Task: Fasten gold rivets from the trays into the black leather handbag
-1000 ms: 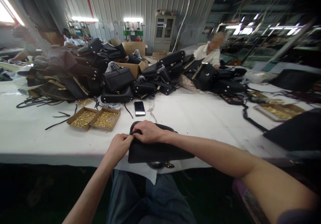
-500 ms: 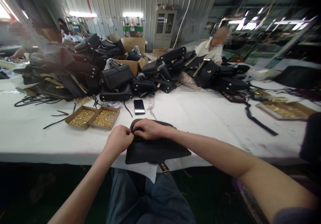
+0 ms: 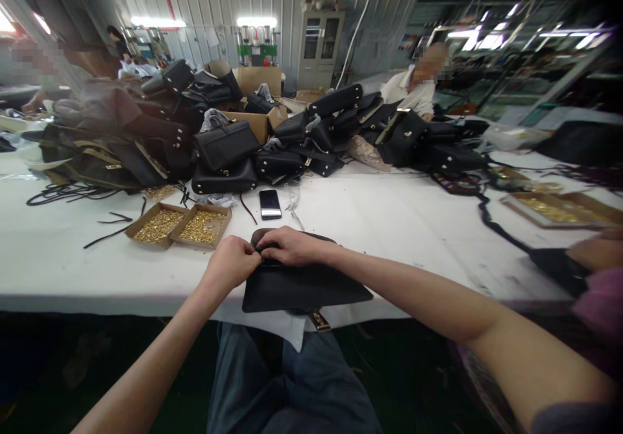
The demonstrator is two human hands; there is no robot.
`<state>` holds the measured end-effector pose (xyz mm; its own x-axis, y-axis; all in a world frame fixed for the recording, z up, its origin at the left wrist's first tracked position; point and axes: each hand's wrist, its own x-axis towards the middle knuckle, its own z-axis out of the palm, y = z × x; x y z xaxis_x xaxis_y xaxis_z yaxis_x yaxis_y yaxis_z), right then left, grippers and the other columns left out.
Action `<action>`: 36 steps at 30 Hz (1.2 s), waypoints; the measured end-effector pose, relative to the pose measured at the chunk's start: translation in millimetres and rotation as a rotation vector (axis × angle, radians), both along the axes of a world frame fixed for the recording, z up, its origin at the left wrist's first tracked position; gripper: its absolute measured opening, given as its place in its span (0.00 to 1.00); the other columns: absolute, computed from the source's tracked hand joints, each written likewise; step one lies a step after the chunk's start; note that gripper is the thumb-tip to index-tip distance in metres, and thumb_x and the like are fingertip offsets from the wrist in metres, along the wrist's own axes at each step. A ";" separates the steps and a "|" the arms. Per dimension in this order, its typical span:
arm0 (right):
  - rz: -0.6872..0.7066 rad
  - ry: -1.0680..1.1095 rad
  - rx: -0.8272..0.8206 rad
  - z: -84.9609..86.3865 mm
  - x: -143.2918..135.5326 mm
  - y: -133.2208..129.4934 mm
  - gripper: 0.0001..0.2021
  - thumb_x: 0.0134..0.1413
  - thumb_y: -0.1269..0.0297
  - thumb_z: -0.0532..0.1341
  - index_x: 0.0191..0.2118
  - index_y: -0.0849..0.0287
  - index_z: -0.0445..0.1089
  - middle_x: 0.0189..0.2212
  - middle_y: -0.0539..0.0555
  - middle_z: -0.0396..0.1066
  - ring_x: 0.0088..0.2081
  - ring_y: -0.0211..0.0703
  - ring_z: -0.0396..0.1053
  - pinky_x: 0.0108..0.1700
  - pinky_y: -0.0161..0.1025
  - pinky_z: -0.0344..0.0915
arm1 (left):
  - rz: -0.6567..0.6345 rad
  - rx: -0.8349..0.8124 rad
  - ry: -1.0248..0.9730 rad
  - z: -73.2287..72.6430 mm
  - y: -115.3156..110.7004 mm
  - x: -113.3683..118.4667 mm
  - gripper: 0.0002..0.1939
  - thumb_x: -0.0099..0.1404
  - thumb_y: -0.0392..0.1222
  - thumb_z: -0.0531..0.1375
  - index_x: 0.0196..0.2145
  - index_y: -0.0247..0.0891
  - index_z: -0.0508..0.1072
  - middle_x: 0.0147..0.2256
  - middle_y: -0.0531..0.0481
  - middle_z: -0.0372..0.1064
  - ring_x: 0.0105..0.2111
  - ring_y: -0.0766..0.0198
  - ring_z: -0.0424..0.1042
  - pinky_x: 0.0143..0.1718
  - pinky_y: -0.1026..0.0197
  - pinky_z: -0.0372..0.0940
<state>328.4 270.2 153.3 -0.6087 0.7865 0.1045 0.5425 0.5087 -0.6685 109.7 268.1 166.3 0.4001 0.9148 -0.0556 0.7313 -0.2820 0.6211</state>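
1. Fingers of both hands pinch at one spot: upper-left corner of black leather bag (image 3: pixel 304 286). Left hand (image 3: pixel 232 263) curled into a loose fist, thumb + forefinger nipped on the bag's edge. Right hand (image 3: pixel 291 246) lies palm-down over the top, fingertips curled in on the same edge; can't see what sits between the tips (too small, dark).
2. Bag location: flat on white table (image 3: pixel 389 226), at near edge, directly in front of the person; lower part overhangs edge slightly. Gold-tone metal fitting (image 3: pixel 318 320) hangs off the bottom, over the lap.
3. Handling, judged: looks soft, pliable leather — lies flat w/o holding shape, so likely floppy if lifted by one corner. Light; one hand should carry it. Matte surface, prob. not slippery. Not fragile, but leather could scuff + fitting could scratch.
4. Where to hold, judged: top rim/corner for fine work, as now; for moving, grip both top corners or support under the flat panel.
5. Nearby: two shallow cardboard trays of small brass parts (image 3: pixel 180 224) to the left, near; phone (image 3: pixel 270 204) just beyond bag; pile of finished black bags (image 3: pixel 228 152) farther back.
6. Another person's hand (image 3: pixel 596 252) at far right edge, well apart from bag.
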 end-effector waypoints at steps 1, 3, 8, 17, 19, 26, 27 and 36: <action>0.002 0.024 -0.037 -1.0 2.2 0.6 0.15 0.68 0.67 0.65 0.57 0.57 0.81 0.51 0.56 0.82 0.52 0.49 0.78 0.55 0.39 0.68 | -0.001 0.004 -0.012 -0.5 0.0 -0.2 0.13 0.58 0.42 0.60 0.19 0.36 0.73 0.17 0.54 0.54 0.22 0.66 0.55 0.27 0.57 0.45; 0.004 0.067 -0.112 -2.0 5.8 1.7 0.17 0.68 0.66 0.66 0.59 0.56 0.80 0.54 0.55 0.82 0.54 0.50 0.77 0.57 0.40 0.68 | -0.004 0.017 -0.031 -1.2 0.3 -0.3 0.14 0.59 0.42 0.60 0.18 0.36 0.73 0.17 0.54 0.54 0.22 0.66 0.56 0.27 0.57 0.45; -0.051 0.059 -0.079 -3.8 4.8 2.5 0.11 0.67 0.66 0.67 0.50 0.58 0.84 0.44 0.53 0.84 0.45 0.46 0.78 0.49 0.37 0.68 | 0.021 -0.031 -0.056 -8.2 2.1 -2.2 0.15 0.57 0.41 0.60 0.16 0.36 0.69 0.16 0.54 0.54 0.21 0.67 0.55 0.25 0.58 0.43; -0.027 0.080 -0.016 -2.7 -1.5 -0.7 0.09 0.68 0.67 0.68 0.50 0.59 0.84 0.45 0.54 0.84 0.45 0.46 0.78 0.49 0.38 0.68 | 0.110 -0.160 -0.303 -15.9 -8.5 -9.1 0.27 0.61 0.42 0.63 0.56 0.28 0.79 0.30 0.46 0.80 0.31 0.57 0.76 0.31 0.62 0.61; -0.026 0.077 -0.029 -0.9 -2.8 -2.0 0.09 0.67 0.68 0.67 0.50 0.58 0.84 0.44 0.54 0.84 0.44 0.45 0.78 0.48 0.37 0.68 | 0.038 -0.128 -0.288 -14.1 -8.2 -8.8 0.20 0.61 0.41 0.61 0.47 0.30 0.83 0.29 0.46 0.79 0.31 0.57 0.76 0.31 0.62 0.61; -0.075 0.005 0.069 -7.0 -8.4 -3.4 0.10 0.65 0.68 0.67 0.49 0.58 0.84 0.42 0.54 0.84 0.42 0.45 0.78 0.46 0.37 0.68 | 0.022 -0.122 -0.261 -23.9 0.2 -8.0 0.10 0.57 0.40 0.60 0.24 0.33 0.79 0.20 0.52 0.65 0.23 0.66 0.60 0.24 0.62 0.45; -0.081 -0.016 0.091 -7.4 -9.4 -3.9 0.10 0.65 0.68 0.67 0.49 0.59 0.84 0.42 0.55 0.84 0.42 0.45 0.78 0.45 0.37 0.68 | 0.015 -0.128 -0.263 -25.6 1.0 -8.1 0.10 0.56 0.40 0.59 0.24 0.33 0.79 0.20 0.52 0.64 0.23 0.67 0.60 0.24 0.62 0.44; -0.113 -0.145 0.160 0.2 -17.4 -6.9 0.11 0.62 0.69 0.66 0.47 0.60 0.85 0.42 0.57 0.84 0.42 0.47 0.78 0.45 0.38 0.67 | 0.052 -0.154 -0.355 -30.6 -0.8 -9.6 0.17 0.54 0.39 0.59 0.37 0.30 0.85 0.24 0.48 0.74 0.26 0.62 0.68 0.26 0.64 0.52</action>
<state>311.0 263.3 153.6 -0.5358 0.8307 0.1510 0.6861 0.5326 -0.4956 100.2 267.3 135.7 0.3728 0.9260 -0.0600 0.4744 -0.1346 0.8699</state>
